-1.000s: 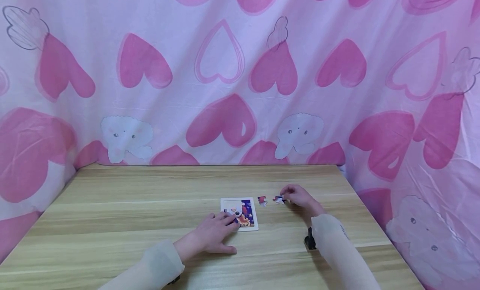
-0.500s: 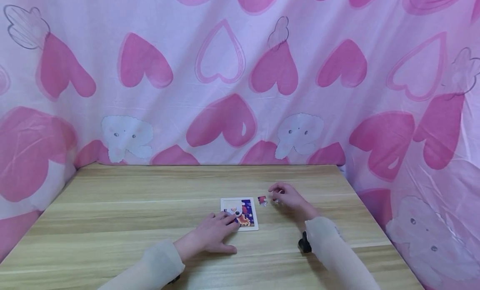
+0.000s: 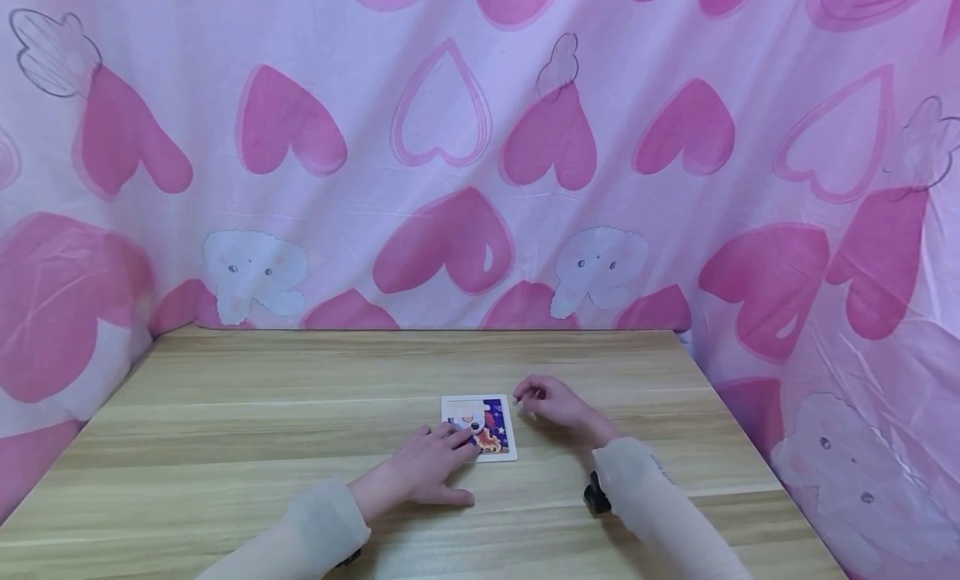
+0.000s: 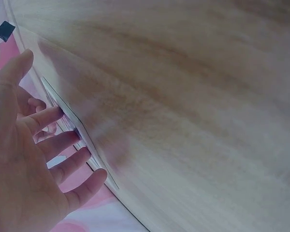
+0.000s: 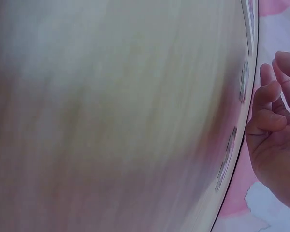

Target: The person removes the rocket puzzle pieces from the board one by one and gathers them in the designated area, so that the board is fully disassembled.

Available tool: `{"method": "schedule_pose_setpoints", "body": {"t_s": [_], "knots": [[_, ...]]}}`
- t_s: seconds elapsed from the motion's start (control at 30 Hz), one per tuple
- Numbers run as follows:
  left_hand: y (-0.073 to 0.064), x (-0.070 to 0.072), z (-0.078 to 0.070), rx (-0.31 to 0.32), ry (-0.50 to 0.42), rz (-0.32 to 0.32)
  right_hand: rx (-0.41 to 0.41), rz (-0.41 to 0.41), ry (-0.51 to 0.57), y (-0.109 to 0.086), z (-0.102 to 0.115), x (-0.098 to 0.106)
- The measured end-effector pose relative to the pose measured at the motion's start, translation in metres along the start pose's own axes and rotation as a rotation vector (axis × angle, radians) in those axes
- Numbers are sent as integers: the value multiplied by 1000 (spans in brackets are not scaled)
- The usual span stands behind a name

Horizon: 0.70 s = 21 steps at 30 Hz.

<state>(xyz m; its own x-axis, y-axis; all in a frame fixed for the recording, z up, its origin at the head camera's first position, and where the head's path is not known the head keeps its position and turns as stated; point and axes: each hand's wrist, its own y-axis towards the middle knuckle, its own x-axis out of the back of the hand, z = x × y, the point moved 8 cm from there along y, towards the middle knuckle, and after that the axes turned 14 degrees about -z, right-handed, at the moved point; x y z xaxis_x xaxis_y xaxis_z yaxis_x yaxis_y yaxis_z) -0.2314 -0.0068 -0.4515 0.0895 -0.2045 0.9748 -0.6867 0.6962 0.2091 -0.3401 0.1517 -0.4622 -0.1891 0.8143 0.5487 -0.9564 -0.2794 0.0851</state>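
Note:
A small jigsaw puzzle in a white-bordered tray (image 3: 512, 447) lies on the wooden table, partly covered by my left hand (image 3: 427, 467). Its spread fingertips rest on the tray's lower left, thumb on the tabletop side. Just right of the tray, my right hand (image 3: 555, 401) hovers with bent fingers over the loose pieces. In the right wrist view, one puzzle piece (image 5: 243, 82) and another puzzle piece (image 5: 225, 159) lie flat on the table. Nothing shows between the right fingers there. From the head, the hand mostly hides both pieces.
The wooden table (image 3: 262, 413) runs back to a pink curtain (image 3: 442, 147) printed with hearts, which also hangs at both sides. A black wrist camera (image 3: 597, 493) sits under the right sleeve.
My right hand has moved left from the farther loose piece to the one beside the tray, now covering it. My left hand has stayed in place on the puzzle.

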Motion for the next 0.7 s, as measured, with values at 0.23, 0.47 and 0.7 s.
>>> {"method": "schedule_pose_setpoints", "body": {"t_s": [0.23,0.47,0.7], "knots": [[2,-1,1,11,3,13,39,38,-58,2,8,-12],[8,0,-1,17,27,-3,78,38,-85,3,15,-19],[13,-7,-2,19,106,-23,53,46,-131,6,14,-26]]}}
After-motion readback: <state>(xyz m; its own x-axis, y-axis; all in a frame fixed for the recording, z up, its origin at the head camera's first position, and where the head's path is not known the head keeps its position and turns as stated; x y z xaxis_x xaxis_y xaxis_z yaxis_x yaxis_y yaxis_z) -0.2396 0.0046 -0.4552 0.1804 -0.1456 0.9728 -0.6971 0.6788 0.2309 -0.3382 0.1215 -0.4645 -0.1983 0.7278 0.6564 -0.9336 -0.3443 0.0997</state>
